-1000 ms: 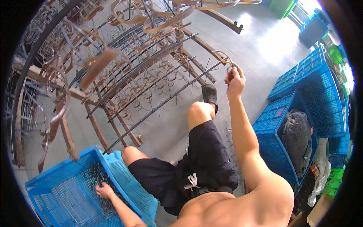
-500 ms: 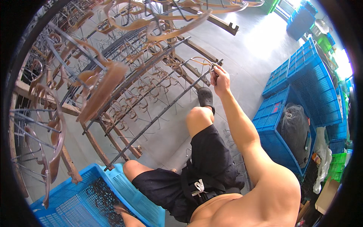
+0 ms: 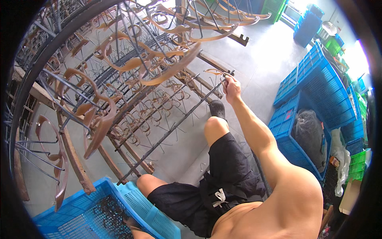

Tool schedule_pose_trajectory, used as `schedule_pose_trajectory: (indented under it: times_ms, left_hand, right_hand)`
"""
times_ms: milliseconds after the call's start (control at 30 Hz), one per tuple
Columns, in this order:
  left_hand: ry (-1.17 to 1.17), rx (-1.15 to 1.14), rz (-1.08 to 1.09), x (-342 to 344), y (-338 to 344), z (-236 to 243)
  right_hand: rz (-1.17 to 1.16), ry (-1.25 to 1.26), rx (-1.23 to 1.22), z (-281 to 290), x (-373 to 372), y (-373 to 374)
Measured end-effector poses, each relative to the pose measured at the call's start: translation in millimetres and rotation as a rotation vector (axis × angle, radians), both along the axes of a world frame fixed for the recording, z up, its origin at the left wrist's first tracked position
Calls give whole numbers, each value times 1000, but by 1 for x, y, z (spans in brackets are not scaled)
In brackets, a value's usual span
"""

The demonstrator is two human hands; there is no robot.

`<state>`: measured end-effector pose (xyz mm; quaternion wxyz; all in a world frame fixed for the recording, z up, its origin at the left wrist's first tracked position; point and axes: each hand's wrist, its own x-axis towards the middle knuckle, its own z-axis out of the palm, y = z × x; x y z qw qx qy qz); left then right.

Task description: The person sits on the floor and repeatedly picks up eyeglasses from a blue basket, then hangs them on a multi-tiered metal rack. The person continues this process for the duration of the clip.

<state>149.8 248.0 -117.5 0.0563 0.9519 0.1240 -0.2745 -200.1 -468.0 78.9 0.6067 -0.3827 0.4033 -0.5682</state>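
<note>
My right hand (image 3: 232, 89) is closed on a tan, curved frame piece (image 3: 214, 72), like an eyeglass frame, at the upper end of a dark bar with wire prongs (image 3: 172, 129). My left hand (image 3: 129, 224) reaches into a blue mesh basket (image 3: 67, 221) at lower left, among a tangle of small black items (image 3: 105, 213); its fingers are largely hidden. Many similar brown frames (image 3: 99, 131) hang on wires across the tiered rack (image 3: 73, 165) to my left and ahead.
Blue crates (image 3: 314, 79) stack along the right, one holding a grey bag (image 3: 308, 139), beside white plastic (image 3: 340, 167) and a green basket (image 3: 358, 163). Farther back on the grey floor (image 3: 262, 59) are more crates (image 3: 308, 24). My bent legs are below the rack.
My right hand and its piece have shifted slightly down and left along the bar. My left hand has sunk lower into the basket. The whole view has shifted as my head moved.
</note>
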Motion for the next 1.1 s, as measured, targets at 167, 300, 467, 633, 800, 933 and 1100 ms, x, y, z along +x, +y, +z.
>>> schedule_pose_trajectory:
  times_ms: [167,300,467,633,800,933,1100]
  left_hand:
    - [22,-9,-34,8,7,-1]
    - [47,-14,-65,5,16,1]
    - [78,-28,-125,-12,24,14]
    - [-163,20,-155,-25,7,59]
    - [-376,-335,74,-22,-7,106]
    - [-313,-625,200,-23,0,129]
    - [-608,-730,-107,-46,-12,170]
  right_hand:
    - [-56,43,-20,-3,5,-1]
    - [-12,89,-29,-2,4,-5]
    - [4,145,-84,-3,5,-4]
    - [28,406,-268,-4,10,6]
    - [42,581,-329,0,3,5]
    - [9,578,-244,-2,-2,-2]
    - [37,494,-225,-6,-4,-12]
